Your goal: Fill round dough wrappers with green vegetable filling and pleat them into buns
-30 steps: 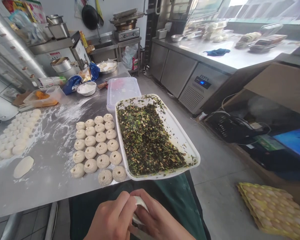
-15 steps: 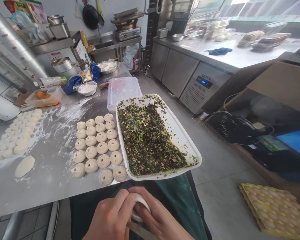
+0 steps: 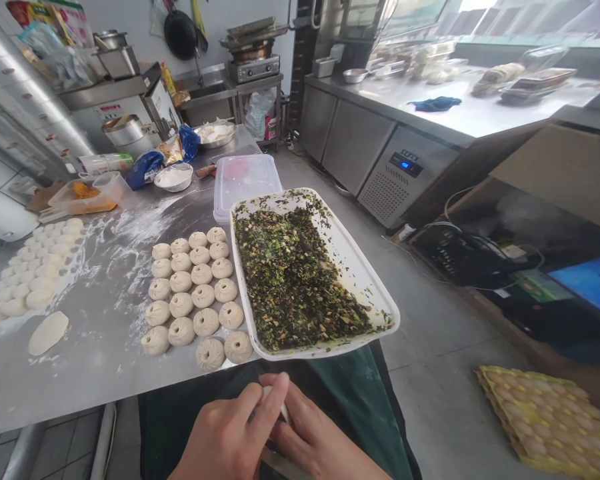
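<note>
Low in the head view, in front of the table edge, my left hand (image 3: 225, 433) and my right hand (image 3: 320, 437) meet around a pale dough bun (image 3: 285, 413). Fingers of both hands are closed on it and cover most of it. Below the bun, a flat greyish strip (image 3: 280, 461) shows between the palms; its kind I cannot make out. Just beyond my hands stands a white tub (image 3: 387, 320) of chopped green filling (image 3: 300, 287), jutting past the table edge. Left of the tub sit rows of pleated buns (image 3: 206, 321).
On the steel table (image 3: 105, 360) lie one flat dough wrapper (image 3: 49, 333) and rows of dough pieces (image 3: 40, 298). A plastic lid (image 3: 247, 177) and a bowl of flour (image 3: 174, 178) are farther back. An egg tray (image 3: 545, 420) is low on the right.
My left fingers have shifted right across the top of the bun, so less of it shows. Both hands stay together at the same place.
</note>
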Demonstrator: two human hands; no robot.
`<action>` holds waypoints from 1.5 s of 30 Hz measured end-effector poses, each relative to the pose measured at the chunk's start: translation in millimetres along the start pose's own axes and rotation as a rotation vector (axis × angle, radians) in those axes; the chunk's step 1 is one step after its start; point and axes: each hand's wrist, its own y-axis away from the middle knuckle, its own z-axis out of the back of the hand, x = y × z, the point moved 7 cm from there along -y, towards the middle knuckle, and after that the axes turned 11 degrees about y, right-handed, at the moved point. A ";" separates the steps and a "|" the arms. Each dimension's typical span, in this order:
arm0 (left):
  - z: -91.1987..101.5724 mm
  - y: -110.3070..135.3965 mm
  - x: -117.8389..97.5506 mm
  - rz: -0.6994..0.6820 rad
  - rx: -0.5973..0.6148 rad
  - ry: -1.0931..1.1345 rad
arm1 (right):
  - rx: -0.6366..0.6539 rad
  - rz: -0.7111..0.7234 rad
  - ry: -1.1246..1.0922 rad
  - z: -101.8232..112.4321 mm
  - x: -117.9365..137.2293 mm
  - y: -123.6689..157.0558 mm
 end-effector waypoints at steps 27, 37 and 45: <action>5.2 -4.3 -2.0 -0.018 -0.018 0.055 | -0.064 -0.273 -0.691 -43.7 -35.7 -15.2; 6.0 -4.3 0.2 -0.016 -0.033 0.059 | -0.065 -0.276 -0.670 -42.1 -35.8 -18.8; 8.1 -3.9 -1.7 -0.026 -0.052 0.060 | -0.071 -0.281 -0.634 -43.3 -40.8 -16.2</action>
